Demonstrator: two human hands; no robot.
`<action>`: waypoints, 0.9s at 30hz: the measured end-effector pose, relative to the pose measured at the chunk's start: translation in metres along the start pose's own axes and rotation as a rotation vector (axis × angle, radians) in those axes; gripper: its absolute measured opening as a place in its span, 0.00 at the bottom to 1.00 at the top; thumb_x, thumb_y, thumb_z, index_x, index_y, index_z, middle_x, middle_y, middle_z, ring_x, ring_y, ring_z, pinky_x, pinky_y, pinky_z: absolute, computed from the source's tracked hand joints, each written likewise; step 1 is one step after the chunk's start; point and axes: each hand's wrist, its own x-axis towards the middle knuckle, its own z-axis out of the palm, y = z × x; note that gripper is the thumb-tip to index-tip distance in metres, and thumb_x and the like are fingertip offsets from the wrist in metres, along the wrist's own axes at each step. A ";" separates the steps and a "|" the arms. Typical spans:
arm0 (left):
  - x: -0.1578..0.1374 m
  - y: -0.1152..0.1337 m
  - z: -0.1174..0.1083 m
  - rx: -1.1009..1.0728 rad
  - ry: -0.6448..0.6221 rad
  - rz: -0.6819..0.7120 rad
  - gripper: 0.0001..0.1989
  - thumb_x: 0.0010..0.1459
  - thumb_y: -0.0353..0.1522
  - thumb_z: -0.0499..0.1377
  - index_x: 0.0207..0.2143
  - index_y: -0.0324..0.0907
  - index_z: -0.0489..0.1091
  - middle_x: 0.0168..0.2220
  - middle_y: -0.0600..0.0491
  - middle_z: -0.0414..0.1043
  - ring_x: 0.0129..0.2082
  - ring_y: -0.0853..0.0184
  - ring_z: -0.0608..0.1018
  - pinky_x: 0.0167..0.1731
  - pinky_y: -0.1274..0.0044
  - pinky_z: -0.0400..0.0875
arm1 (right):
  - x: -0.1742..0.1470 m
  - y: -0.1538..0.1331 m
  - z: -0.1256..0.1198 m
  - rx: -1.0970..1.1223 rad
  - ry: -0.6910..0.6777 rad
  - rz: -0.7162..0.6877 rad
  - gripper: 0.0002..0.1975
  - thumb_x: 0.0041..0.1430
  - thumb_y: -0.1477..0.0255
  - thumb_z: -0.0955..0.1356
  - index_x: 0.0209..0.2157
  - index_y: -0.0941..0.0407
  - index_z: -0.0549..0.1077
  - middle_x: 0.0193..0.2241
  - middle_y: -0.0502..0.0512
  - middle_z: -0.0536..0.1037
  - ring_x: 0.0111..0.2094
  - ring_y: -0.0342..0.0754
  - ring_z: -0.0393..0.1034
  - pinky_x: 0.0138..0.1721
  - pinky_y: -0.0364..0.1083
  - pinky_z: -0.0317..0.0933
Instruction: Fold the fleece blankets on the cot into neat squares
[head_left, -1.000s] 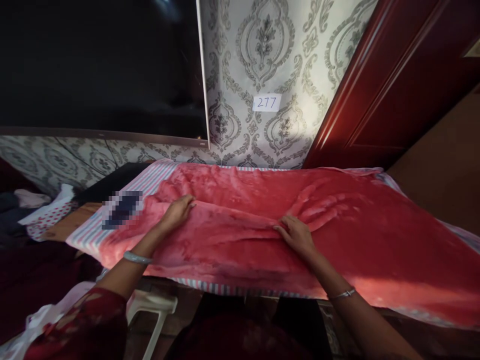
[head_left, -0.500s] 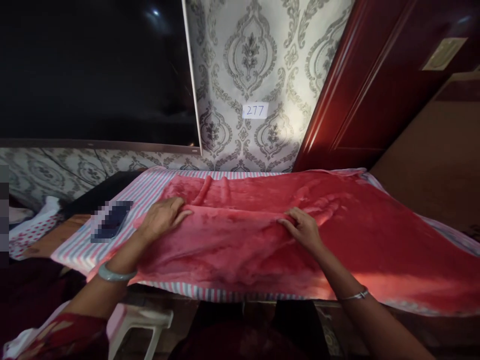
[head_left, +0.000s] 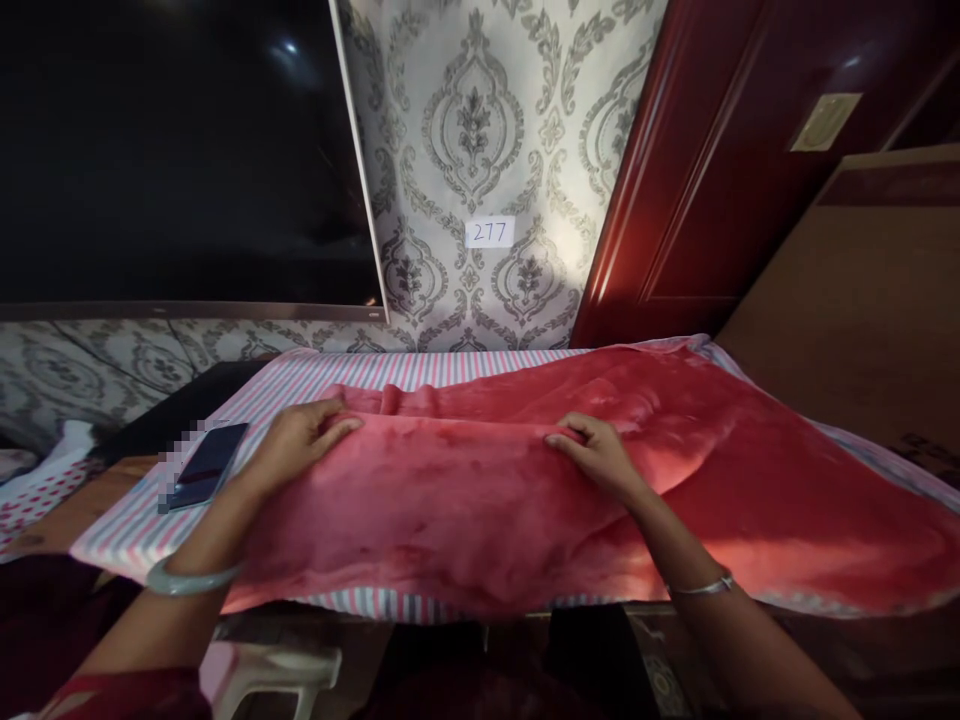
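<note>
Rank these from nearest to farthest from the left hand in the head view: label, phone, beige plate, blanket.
1. Blanket: pinched in the left hand.
2. Phone: left of that hand, on striped cloth.
3. Label: on the wall, above and right.
4. Beige plate: upper right, farthest.

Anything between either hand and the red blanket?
Nothing visible: the left hand and right hand both grip the red blanket directly. The phone lies on the striped sheet, left of the left hand, not between.
</note>
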 end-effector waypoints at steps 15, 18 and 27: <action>-0.012 -0.013 -0.001 0.123 0.018 -0.127 0.22 0.58 0.53 0.49 0.28 0.46 0.68 0.24 0.56 0.73 0.25 0.65 0.73 0.29 0.77 0.60 | -0.006 0.011 0.024 -0.088 -0.082 -0.099 0.14 0.64 0.62 0.66 0.25 0.54 0.66 0.25 0.50 0.70 0.28 0.45 0.64 0.30 0.43 0.57; -0.009 -0.019 0.006 0.124 -0.065 -0.158 0.19 0.58 0.50 0.50 0.27 0.46 0.67 0.24 0.55 0.74 0.26 0.63 0.74 0.29 0.77 0.60 | -0.003 0.015 0.033 -0.057 -0.120 -0.071 0.14 0.62 0.63 0.66 0.25 0.54 0.66 0.25 0.49 0.70 0.27 0.44 0.63 0.30 0.43 0.56; -0.005 -0.020 0.015 0.156 -0.095 -0.153 0.19 0.59 0.50 0.50 0.30 0.46 0.69 0.26 0.54 0.75 0.27 0.61 0.76 0.29 0.76 0.61 | -0.003 0.019 0.033 0.012 -0.089 -0.043 0.14 0.61 0.62 0.66 0.25 0.54 0.67 0.24 0.49 0.70 0.27 0.45 0.64 0.30 0.43 0.56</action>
